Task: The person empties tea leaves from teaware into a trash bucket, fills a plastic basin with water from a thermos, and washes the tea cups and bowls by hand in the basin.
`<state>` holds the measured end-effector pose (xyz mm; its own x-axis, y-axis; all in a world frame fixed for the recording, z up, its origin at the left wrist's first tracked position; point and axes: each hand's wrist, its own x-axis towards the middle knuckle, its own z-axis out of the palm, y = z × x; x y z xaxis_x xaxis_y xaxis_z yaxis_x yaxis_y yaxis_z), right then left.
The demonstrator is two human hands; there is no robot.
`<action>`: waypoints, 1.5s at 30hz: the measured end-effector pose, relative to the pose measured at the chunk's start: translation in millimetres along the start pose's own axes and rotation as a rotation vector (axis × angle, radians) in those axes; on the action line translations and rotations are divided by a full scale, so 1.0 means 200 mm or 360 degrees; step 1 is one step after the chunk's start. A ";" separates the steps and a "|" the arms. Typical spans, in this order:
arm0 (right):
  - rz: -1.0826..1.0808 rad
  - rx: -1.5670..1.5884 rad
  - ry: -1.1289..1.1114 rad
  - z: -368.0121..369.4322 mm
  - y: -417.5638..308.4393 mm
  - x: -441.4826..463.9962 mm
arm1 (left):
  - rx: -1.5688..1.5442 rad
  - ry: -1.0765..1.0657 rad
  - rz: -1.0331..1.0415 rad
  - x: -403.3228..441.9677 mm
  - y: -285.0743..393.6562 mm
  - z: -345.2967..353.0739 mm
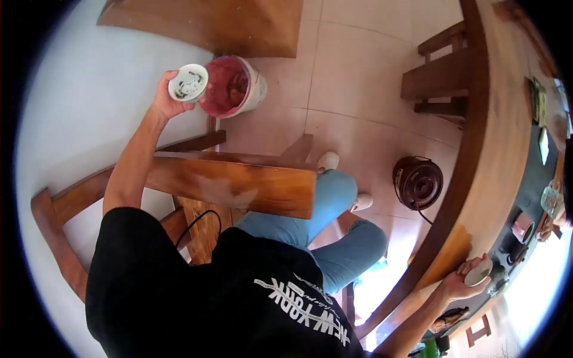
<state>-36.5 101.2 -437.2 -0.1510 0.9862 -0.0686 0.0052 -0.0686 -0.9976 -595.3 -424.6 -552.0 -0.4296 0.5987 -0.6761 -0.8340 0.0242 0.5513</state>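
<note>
My left hand (170, 98) is wrapped round a white bowl (188, 83) with dark bits stuck to its inside. Just right of that bowl, on the floor, stands a white bucket (256, 89) with a red inside and brown matter in it. On the far right, over the table edge, my right hand (462, 283) grips a small pale cup (478, 272), whose contents are too small to make out.
The long wooden table (501, 149) curves down the right, with a dark tray (518, 179) and tea things on it. A brown lidded pot (419, 183) stands on the floor. Wooden stools (439, 74) are at the upper right, and a wooden armrest (239, 182) crosses beside my legs.
</note>
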 end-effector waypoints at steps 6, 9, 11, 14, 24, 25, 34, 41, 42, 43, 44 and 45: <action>0.0348 0.0431 0.0013 -0.14 -0.02 0.03 | 0.0411 -0.0252 -0.0040 -0.12 0.02 0.67; 0.0642 0.0629 0.0421 -0.03 -0.09 -0.01 | 0.0619 -0.0152 -0.0209 -0.15 0.00 0.87; 0.0604 0.0826 0.0169 -0.05 -0.08 -0.06 | 0.0701 -0.0138 0.0004 -0.19 -0.08 1.17; 0.0457 0.0620 0.0336 0.08 -0.13 -0.10 | 0.0730 -0.0569 -0.0268 -0.34 -0.12 1.88; 0.0420 -0.0573 -0.0437 -0.21 -0.66 -0.36 | 0.0703 -0.0869 -0.0938 -0.42 -0.86 2.51; 0.0391 -0.0586 -0.0448 -0.25 -0.68 -0.41 | 0.0737 -0.0916 -0.0982 -0.46 -0.92 2.61; 0.0124 -0.0866 -0.0273 -0.51 -0.79 -0.60 | 0.0927 -0.1064 -0.0731 -0.69 -1.21 3.15; 0.0045 -0.0931 -0.0190 -0.50 -0.87 -0.52 | 0.1120 -0.1044 -0.0874 -0.66 -1.17 3.34; 0.0049 -0.0926 -0.0196 -0.49 -0.89 -0.50 | 0.1131 -0.1058 -0.0903 -0.63 -1.17 3.34; 0.0033 -0.0934 -0.0206 -0.47 -0.89 -0.48 | 0.1137 -0.1077 -0.0935 -0.58 -1.16 3.35; 0.0030 -0.0933 -0.0156 -0.45 -0.87 -0.46 | 0.1087 -0.1110 -0.0943 -0.55 -1.16 3.36; 0.0035 -0.0931 -0.0104 -0.43 -0.86 -0.44 | 0.1073 -0.1110 -0.0941 -0.50 -1.14 3.37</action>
<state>60.2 39.9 -259.2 -0.2055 0.9728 -0.1072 0.5506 0.0244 -0.8344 -128.1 49.2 -280.8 0.4320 0.6601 -0.6146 -0.3946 0.7511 0.5293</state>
